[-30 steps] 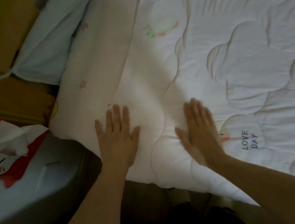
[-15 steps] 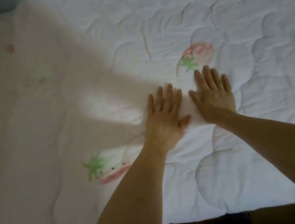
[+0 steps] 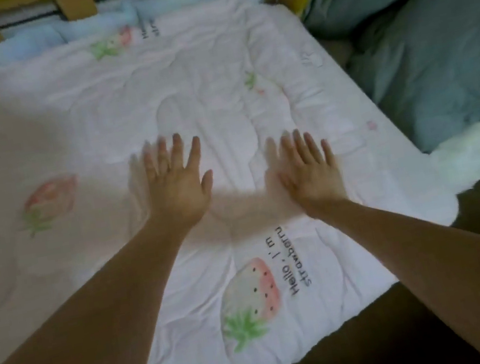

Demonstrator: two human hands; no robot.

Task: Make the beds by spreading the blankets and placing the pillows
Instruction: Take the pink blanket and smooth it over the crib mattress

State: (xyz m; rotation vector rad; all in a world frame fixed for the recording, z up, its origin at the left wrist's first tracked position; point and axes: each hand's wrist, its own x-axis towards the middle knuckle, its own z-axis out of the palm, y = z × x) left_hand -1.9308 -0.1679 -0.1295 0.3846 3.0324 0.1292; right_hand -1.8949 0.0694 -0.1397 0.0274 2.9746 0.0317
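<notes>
My left hand (image 3: 176, 183) and right hand (image 3: 309, 167) lie palm-down with fingers straight and spread, side by side but apart, gripping nothing, on the middle of the white strawberry-print quilt (image 3: 218, 96). The quilt is spread flat over the bed, reaching its near edge and right edge, with a printed strawberry (image 3: 251, 294) near the near edge beneath my forearms. Light blue pillows (image 3: 122, 18) sit along the far edge against the wooden headboard (image 3: 78, 2), and grey-blue bedding (image 3: 429, 32) lies beyond the right edge.
</notes>
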